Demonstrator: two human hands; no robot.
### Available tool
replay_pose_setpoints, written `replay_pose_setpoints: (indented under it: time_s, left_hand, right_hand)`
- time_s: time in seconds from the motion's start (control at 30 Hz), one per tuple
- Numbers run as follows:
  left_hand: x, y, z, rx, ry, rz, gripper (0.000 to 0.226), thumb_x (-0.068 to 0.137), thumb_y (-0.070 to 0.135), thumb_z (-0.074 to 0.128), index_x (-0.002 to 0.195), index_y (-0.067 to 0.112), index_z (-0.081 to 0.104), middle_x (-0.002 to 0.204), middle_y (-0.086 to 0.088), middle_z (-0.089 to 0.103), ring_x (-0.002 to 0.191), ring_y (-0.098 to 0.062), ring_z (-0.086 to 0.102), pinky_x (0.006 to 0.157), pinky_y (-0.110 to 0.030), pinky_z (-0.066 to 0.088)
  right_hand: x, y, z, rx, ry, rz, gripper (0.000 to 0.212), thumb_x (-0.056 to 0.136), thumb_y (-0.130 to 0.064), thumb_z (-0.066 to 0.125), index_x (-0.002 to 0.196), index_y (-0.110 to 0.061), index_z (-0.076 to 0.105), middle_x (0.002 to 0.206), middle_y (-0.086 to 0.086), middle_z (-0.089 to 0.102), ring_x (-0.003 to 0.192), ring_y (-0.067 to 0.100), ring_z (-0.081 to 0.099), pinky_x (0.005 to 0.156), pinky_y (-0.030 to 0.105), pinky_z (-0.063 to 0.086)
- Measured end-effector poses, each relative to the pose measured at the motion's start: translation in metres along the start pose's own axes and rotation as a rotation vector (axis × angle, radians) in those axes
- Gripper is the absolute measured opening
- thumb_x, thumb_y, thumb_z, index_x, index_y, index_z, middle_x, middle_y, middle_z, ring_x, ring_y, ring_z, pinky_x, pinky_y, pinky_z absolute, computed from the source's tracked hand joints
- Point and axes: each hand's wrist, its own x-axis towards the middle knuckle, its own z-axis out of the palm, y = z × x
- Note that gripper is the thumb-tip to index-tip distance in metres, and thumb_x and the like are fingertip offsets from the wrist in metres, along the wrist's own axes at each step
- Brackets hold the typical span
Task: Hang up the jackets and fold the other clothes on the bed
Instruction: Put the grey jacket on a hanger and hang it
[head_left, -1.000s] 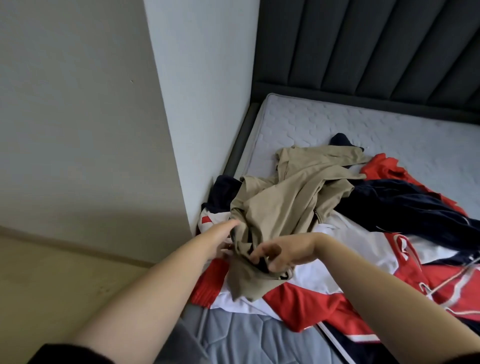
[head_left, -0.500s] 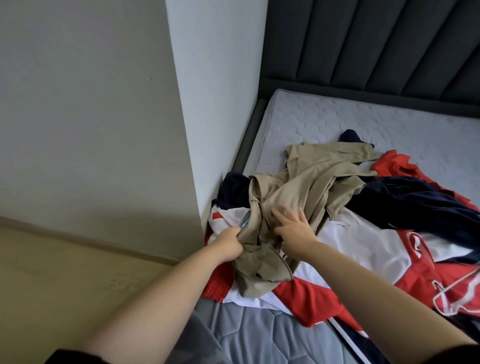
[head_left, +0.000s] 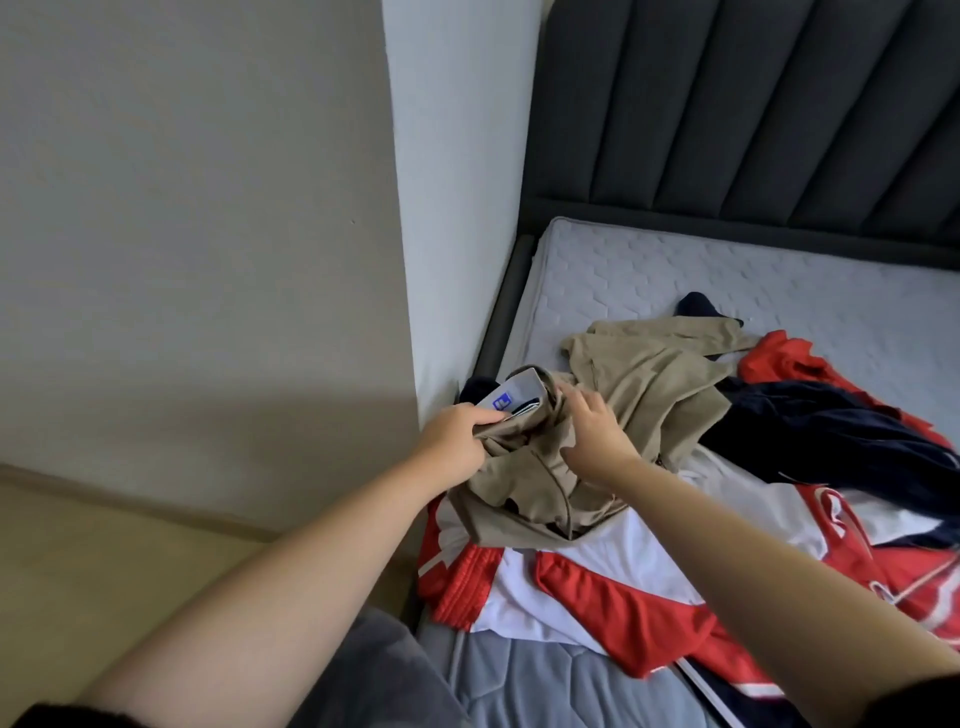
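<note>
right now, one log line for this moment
left hand: grips tan garment | right hand: pinches it | rest: pile on bed

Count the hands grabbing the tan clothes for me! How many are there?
2. The left hand grips the tan garment at its bunched edge nearest the wall; the right hand pinches the same garment just beside it. No other hand is in view.

Soft daylight, wide-angle edge distortion
</note>
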Motion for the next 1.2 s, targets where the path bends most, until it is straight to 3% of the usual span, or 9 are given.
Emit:
replay_pose_setpoints:
  time_s: [0.07, 0.13, 0.2, 0.3, 0.47, 0.6, 0.8, 0.93, 1.2]
  left_hand:
    - [-0.001, 0.006, -0.019, -0.033, 0.016, 0.024, 0.058, 0.080, -0.012, 0.045, 0.112, 0.029, 0.070, 0.120, 0.000, 0.064, 0.100, -0.017, 0.059, 0.088, -0.024, 0.047]
    - [-0.003, 0.013, -0.041, -0.071, 0.043, 0.069, 0.060, 0.077, -0.015, 0.042, 0.104, 0.028, 0.074, 0.112, 0.000, 0.066, 0.101, -0.020, 0.061, 0.090, -0.030, 0.050]
    - [-0.008, 0.021, -0.065, -0.070, 0.104, 0.108, 0.060, 0.073, -0.016, 0.040, 0.094, 0.028, 0.076, 0.105, 0.002, 0.068, 0.096, -0.017, 0.061, 0.086, -0.024, 0.049]
    - [-0.020, 0.032, -0.101, -0.016, 0.184, 0.136, 0.056, 0.072, -0.012, 0.041, 0.094, 0.026, 0.075, 0.108, 0.003, 0.069, 0.097, -0.013, 0.060, 0.081, -0.015, 0.042]
    - [-0.051, 0.032, -0.162, 0.001, 0.296, 0.161, 0.049, 0.076, -0.011, 0.045, 0.104, 0.017, 0.073, 0.117, -0.003, 0.066, 0.107, -0.018, 0.060, 0.094, -0.016, 0.040]
    - [-0.081, 0.020, -0.224, -0.012, 0.392, 0.165, 0.044, 0.076, -0.009, 0.049, 0.108, 0.011, 0.070, 0.110, -0.008, 0.069, 0.103, -0.024, 0.062, 0.088, -0.023, 0.046]
    - [-0.124, 0.013, -0.333, 0.096, 0.622, 0.140, 0.036, 0.077, -0.003, 0.055, 0.106, 0.012, 0.069, 0.103, -0.003, 0.060, 0.097, -0.022, 0.058, 0.080, -0.018, 0.039]
    - [-0.148, 0.005, -0.401, 0.278, 0.692, 0.001, 0.034, 0.078, 0.003, 0.054, 0.105, 0.019, 0.068, 0.113, -0.004, 0.057, 0.104, -0.024, 0.056, 0.089, -0.029, 0.045]
    - [-0.198, -0.017, -0.481, 0.411, 0.848, -0.306, 0.021, 0.087, 0.013, 0.048, 0.081, 0.020, 0.067, 0.082, -0.002, 0.063, 0.076, -0.026, 0.057, 0.063, -0.029, 0.042]
  right_hand:
    - [0.009, -0.014, -0.006, -0.036, 0.001, -0.002, 0.079, 0.082, -0.015, 0.059, 0.149, -0.028, 0.018, 0.153, 0.011, 0.016, 0.139, 0.034, 0.019, 0.112, 0.040, 0.023]
    - [0.016, -0.030, -0.014, -0.085, -0.029, -0.034, 0.056, 0.084, -0.025, 0.061, 0.137, -0.028, 0.042, 0.151, 0.012, 0.024, 0.138, 0.034, 0.021, 0.112, 0.039, 0.022]
    - [0.016, -0.053, -0.026, -0.066, -0.052, -0.064, 0.010, 0.085, -0.024, 0.059, 0.093, -0.021, 0.064, 0.121, 0.009, 0.053, 0.117, 0.030, 0.046, 0.089, 0.028, 0.038]
    - [0.008, -0.090, -0.040, 0.007, 0.025, -0.083, 0.031, 0.083, -0.016, 0.055, 0.055, -0.018, 0.041, 0.064, 0.000, 0.049, 0.069, 0.023, 0.049, 0.050, 0.029, 0.025]
    - [-0.014, -0.167, -0.066, 0.224, 0.125, -0.207, 0.039, 0.081, -0.001, 0.049, 0.048, -0.017, 0.037, 0.051, 0.001, 0.040, 0.059, 0.019, 0.041, 0.057, 0.030, 0.031]
    - [-0.031, -0.251, -0.096, 0.456, 0.254, -0.315, 0.035, 0.088, -0.014, 0.058, 0.055, -0.002, 0.056, 0.052, 0.003, 0.048, 0.053, 0.012, 0.041, 0.053, 0.026, 0.036]
    - [-0.050, -0.381, -0.125, 0.743, 0.358, -0.467, 0.037, 0.086, -0.011, 0.058, 0.050, -0.005, 0.052, 0.047, -0.010, 0.046, 0.043, -0.003, 0.036, 0.044, 0.017, 0.033]
    - [-0.054, -0.454, -0.147, 0.938, 0.299, -0.380, 0.024, 0.085, -0.013, 0.057, 0.063, -0.011, 0.050, 0.052, 0.000, 0.045, 0.042, 0.006, 0.041, 0.043, 0.018, 0.033]
    - [-0.075, -0.551, -0.175, 1.174, 0.099, -0.427, 0.025, 0.088, -0.017, 0.059, 0.064, -0.012, 0.051, 0.066, 0.008, 0.051, 0.057, 0.019, 0.050, 0.050, 0.023, 0.040]
